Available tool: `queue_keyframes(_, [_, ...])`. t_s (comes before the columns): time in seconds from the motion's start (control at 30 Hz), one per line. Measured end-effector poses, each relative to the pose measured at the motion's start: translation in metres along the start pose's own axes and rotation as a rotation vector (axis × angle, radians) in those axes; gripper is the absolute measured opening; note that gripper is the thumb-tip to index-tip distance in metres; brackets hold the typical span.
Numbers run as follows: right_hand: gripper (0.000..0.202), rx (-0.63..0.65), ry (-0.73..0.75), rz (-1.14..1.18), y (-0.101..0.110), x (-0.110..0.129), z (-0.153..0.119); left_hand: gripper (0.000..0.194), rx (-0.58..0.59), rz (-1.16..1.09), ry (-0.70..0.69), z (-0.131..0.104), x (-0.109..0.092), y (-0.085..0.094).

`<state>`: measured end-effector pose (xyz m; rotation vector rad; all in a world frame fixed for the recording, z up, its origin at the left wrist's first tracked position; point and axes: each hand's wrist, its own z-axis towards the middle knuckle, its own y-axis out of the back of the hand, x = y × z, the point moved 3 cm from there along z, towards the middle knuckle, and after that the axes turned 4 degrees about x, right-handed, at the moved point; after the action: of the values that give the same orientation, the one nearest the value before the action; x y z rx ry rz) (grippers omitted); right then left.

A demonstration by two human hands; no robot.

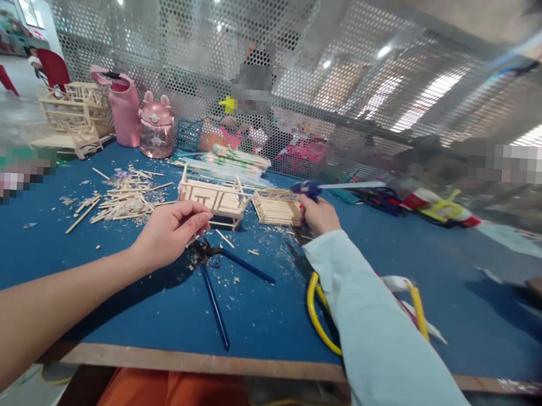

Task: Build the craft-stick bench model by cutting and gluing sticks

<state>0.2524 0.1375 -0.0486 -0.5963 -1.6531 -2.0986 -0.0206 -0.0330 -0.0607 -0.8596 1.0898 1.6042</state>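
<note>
My right hand point(321, 216) is wrapped around a blue hot glue gun point(309, 188), with a pale glue stick point(355, 185) sticking out of its back. The gun's front end reaches over a small panel of wooden sticks point(277, 211). Left of that panel stands a little wooden stick frame point(212, 199) with upright posts. My left hand point(175, 229) is closed in a pinch in front of the frame; whatever lies between its fingertips is too small to make out. Below it, blue-handled pliers point(214, 294) rest on the table with their handles spread.
Loose sticks and scraps point(127, 197) lie to the left. Behind them are a stick-built model point(74, 117), a pink tumbler point(124, 111) and a pink bottle point(156, 128). A yellow handle point(313, 310) shows beside my right sleeve. Perforated metal mesh point(194, 33) closes off the back.
</note>
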Motion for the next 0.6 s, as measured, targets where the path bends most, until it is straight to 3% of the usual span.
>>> queue_keyframes(0.13, [0.034,-0.081,-0.103,0.362,0.006,0.005,-0.003,0.024,0.033,0.018,0.003,-0.001,0.001,-0.001])
queue_keyframes(0.27, [0.022,-0.188,-0.125,0.778,0.028,0.028,-0.003,0.024,0.069,0.142,-0.066,0.001,0.002,-0.001])
queue_keyframes(0.37, [0.006,-0.127,-0.022,0.757,0.057,0.052,-0.003,0.023,0.13,0.237,-0.116,0.002,0.002,-0.002])
queue_keyframes(0.47, [0.006,0.002,0.248,0.669,0.081,0.072,-0.018,0.023,0.197,0.281,-0.116,0.003,0.002,0.0])
queue_keyframes(0.53, [0.008,0.078,0.376,0.637,0.086,0.076,-0.037,0.022,0.226,0.298,-0.102,0.003,0.003,0.005])
queue_keyframes(0.6, [0.025,0.18,0.499,0.567,0.079,0.074,-0.06,0.022,0.223,0.312,-0.079,0.002,0.005,0.01])
